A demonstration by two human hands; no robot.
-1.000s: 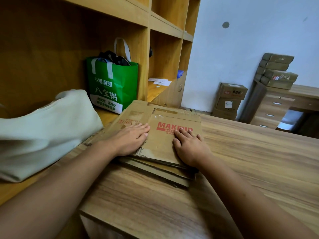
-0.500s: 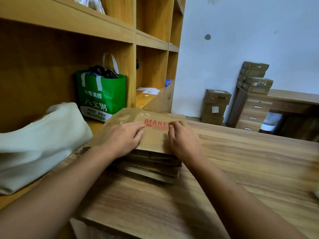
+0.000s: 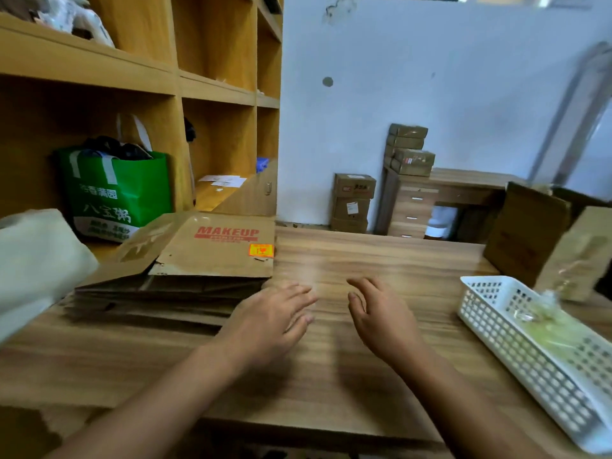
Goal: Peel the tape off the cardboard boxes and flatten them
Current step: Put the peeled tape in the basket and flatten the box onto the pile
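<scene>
One pale fabric bag and a green tote are sitting at far left. Next to them, the stack of flattened cardboard boxes is lying on the wooden table, MAKEUP-printed face uppermost. Half a second ago both hands were pressing on it. The left hand is now hovering just off the stack's near right corner, fingers relaxed and grasping nothing. The right hand is hovering beside it, likewise released. Further right, a white basket is holding crumpled clear tape, and unflattened boxes are standing behind it.
</scene>
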